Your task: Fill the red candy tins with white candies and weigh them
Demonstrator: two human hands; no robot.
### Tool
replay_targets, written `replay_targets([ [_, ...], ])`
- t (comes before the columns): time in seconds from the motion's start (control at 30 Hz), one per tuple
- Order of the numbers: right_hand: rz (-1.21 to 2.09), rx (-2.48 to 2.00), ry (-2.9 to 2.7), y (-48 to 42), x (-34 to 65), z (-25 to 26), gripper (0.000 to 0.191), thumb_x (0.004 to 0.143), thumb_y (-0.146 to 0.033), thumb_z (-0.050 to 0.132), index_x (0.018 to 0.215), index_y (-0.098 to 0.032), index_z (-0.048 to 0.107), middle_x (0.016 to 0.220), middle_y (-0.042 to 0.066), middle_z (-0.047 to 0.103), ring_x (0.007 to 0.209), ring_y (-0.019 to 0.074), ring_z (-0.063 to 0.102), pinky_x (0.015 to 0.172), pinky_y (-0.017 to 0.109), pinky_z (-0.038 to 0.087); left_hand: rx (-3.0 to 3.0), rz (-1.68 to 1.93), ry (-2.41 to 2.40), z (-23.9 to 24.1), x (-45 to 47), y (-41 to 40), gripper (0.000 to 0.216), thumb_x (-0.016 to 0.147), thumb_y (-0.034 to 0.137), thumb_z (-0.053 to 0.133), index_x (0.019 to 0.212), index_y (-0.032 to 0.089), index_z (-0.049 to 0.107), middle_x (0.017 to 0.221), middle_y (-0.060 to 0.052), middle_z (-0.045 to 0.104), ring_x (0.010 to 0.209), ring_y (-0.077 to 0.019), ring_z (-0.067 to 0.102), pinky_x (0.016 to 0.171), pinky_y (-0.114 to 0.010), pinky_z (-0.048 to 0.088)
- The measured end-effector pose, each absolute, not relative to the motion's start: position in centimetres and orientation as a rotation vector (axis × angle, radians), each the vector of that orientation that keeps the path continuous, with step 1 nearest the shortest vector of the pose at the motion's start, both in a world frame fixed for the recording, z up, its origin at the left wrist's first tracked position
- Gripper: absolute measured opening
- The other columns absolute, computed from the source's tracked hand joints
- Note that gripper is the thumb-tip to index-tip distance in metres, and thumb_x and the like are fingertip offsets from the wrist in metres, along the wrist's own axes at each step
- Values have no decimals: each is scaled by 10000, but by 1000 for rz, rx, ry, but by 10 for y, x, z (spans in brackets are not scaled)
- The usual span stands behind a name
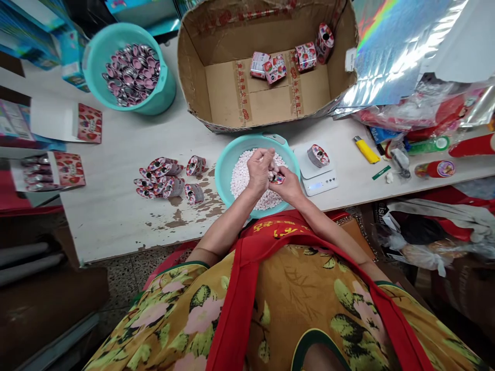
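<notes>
Both my hands meet over a teal basin (222,172) full of small white candies (238,178). My left hand (260,169) is cupped, fingers curled, apparently holding white candies above a small strawberry-print tin (277,179). My right hand (288,186) grips that tin from below. Just right of the basin stands a small white scale (320,183) with another tin (317,155) on its pan. To the left, a cluster of several tins (164,178) lies on the worn white table (116,216).
A teal bucket (96,62) of tin lids or tins sits at the back left. An open cardboard box (266,98) holds a few filled tins at the back. A yellow lighter (366,150), tape rolls and foil bags clutter the right. Printed cartons lie far left.
</notes>
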State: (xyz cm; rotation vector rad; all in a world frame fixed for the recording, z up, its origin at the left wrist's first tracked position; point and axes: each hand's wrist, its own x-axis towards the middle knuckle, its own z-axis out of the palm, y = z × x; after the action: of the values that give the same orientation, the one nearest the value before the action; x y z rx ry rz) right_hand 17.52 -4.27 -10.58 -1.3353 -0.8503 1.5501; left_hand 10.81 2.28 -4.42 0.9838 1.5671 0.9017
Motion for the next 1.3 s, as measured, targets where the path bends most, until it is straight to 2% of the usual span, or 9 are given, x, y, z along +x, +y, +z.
replay_targets([
  [0.37, 1564, -1115, -736, -42, 175, -109, 409, 633, -371, 736, 995, -194, 666, 983, 28, 729, 924, 200, 666, 939, 348, 516, 909, 841, 1495, -26, 105, 31, 556, 782, 707, 732, 728, 219, 471, 499, 98, 295, 370, -45, 248, 357, -215, 207],
  [0.5, 1672, -927, -586, -51, 187, -120, 551, 598, -432, 846, 1077, -205, 693, 1123, 46, 727, 1029, 215, 682, 987, 364, 529, 1086, 820, 1655, -21, 68, 38, 507, 900, 736, 544, 826, 235, 537, 563, 60, 367, 421, -84, 338, 418, -222, 304],
  [0.6, 1692, -886, -508, -60, 195, -132, 594, 577, -466, 890, 1087, -221, 707, 1168, 46, 716, 1059, 218, 683, 997, 364, 533, 1430, 357, 1887, -32, 34, 37, 368, 902, 598, 605, 873, 231, 621, 728, -17, 598, 631, -155, 583, 627, -277, 491],
  [0.7, 1713, -863, -451, -67, 199, -140, 595, 571, -458, 904, 1084, -228, 710, 1125, 37, 728, 1024, 214, 697, 979, 368, 546, 1565, -16, 1919, -48, 16, 37, 210, 757, 380, 758, 872, 213, 704, 972, -74, 722, 876, -251, 669, 867, -381, 520],
  [0.83, 1692, -803, -287, -76, 213, -143, 581, 582, -430, 907, 1094, -240, 709, 1119, 33, 746, 1014, 222, 718, 972, 386, 560, 1901, -122, 1817, -71, 41, 50, 190, 877, 301, 600, 987, 201, 718, 1089, -105, 737, 950, -266, 670, 951, -410, 491],
  [0.93, 1615, -890, -192, -90, 236, -150, 574, 584, -423, 911, 1095, -251, 714, 1083, 26, 756, 981, 229, 728, 969, 411, 572, 2232, -163, 1393, -96, 88, 68, 235, 908, 236, 585, 1107, 215, 709, 1211, -130, 708, 1132, -283, 632, 1028, -423, 453],
  [1.07, 1437, -1232, -236, -116, 280, -171, 557, 608, -409, 908, 1105, -246, 716, 1072, 41, 755, 1005, 262, 723, 1001, 478, 565, 2458, -431, 770, -140, 157, 81, 504, 829, 49, 623, 1275, 279, 657, 1494, -128, 550, 1387, -343, 467, 1117, -534, 348],
  [1.2, 1269, -1471, -225, -127, 311, -203, 542, 634, -429, 882, 1120, -280, 696, 1136, 86, 735, 1086, 339, 704, 1050, 596, 521, 2391, -722, 755, -171, 195, 81, 291, 882, 65, 585, 1100, 213, 709, 1188, -158, 685, 1144, -333, 622, 987, -503, 435],
  [1.3, 1133, -1565, -239, -107, 307, -236, 515, 658, -442, 860, 1129, -346, 676, 1165, 111, 708, 1101, 358, 692, 1064, 639, 497, 2314, -520, 1026, -159, 186, 86, 196, 886, 174, 648, 1079, 163, 679, 1082, -159, 680, 991, -299, 659, 846, -402, 489],
])
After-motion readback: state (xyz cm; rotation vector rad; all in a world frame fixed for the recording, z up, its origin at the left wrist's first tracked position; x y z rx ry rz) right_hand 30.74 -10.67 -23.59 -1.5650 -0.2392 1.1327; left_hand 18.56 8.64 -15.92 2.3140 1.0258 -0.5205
